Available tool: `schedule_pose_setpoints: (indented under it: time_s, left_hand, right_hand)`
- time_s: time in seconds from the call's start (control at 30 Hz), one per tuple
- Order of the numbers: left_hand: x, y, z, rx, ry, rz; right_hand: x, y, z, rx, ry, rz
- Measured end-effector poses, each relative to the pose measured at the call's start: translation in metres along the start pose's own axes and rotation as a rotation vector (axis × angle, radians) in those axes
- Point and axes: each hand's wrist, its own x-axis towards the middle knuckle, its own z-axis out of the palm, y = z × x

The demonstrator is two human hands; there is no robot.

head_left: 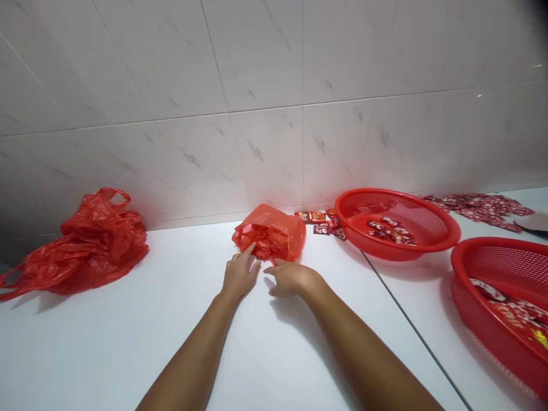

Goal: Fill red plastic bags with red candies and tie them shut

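Observation:
A small red plastic bag [295, 231] lies on the white table near the tiled wall, its mouth facing me and crumpled red plastic showing inside. My left hand [240, 275] is at the left of the mouth, index finger stretched to the bag's lower edge and thumb apart from it. Just right of it, my right hand [293, 279] hovers at the front of the bag with its fingers spread. One fingertip is close to the bag's edge; whether it touches I cannot tell. Neither hand visibly grips anything.
A heap of red plastic bags [98, 245] lies at left. Small red packets [319, 218] sit behind the bag's right side. Two red plastic baskets, one farther back [396, 251] and one nearer [479, 319], hold packets. Patterned red strips [483, 208] lie at back right.

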Motion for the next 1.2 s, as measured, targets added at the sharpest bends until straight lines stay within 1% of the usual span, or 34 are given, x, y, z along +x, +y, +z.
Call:
schedule_pose_setpoints:
  time_s: [0.07,0.17,0.3,0.4,0.53,0.63,0.73,0.8,0.93,1.0,1.07,1.2]
  left_hand:
    - [0.0,0.001,0.006,0.046,-0.029,-0.032]
    - [0.0,0.003,0.011,0.078,-0.025,-0.071]
    - [0.001,0.002,0.007,0.055,-0.001,-0.1]
    - [0.001,0.004,-0.001,-0.01,0.055,-0.112]
    - [-0.002,0.011,-0.008,-0.162,0.13,-0.097]
    - [-0.008,0.02,-0.012,-0.308,0.123,-0.05]
    - [-0.015,0.032,-0.011,-0.466,0.059,-0.031]
    - [-0.019,0.041,-0.007,-0.575,-0.017,-0.06]
    - [-0.024,0.057,0.003,-0.777,-0.27,-0.134]
    - [-0.024,0.061,0.007,-0.85,-0.367,-0.147]
    - [-0.022,0.062,0.009,-0.904,-0.411,-0.163]
    - [-0.018,0.059,0.009,-0.977,-0.437,-0.199]
  right_hand:
    - [0.02,0.008,0.021,-0.009,0.014,0.026]
    - [0.034,0.028,0.037,0.005,0.138,-0.018]
    - [0.047,0.057,0.04,0.119,0.325,-0.075]
    - [0.058,0.071,0.041,0.252,0.441,-0.083]
    - [0.065,0.077,0.044,0.391,0.559,-0.091]
    - [0.065,0.077,0.044,0.469,0.624,-0.119]
    - [0.065,0.078,0.044,0.544,0.693,-0.126]
    - [0.067,0.081,0.043,0.593,0.753,-0.087]
    - [0.071,0.091,0.04,0.693,0.881,0.033]
    - [0.072,0.096,0.038,0.744,0.937,0.068]
    - [0.073,0.1,0.036,0.797,0.993,0.085]
    - [0.075,0.107,0.037,0.919,1.119,0.114]
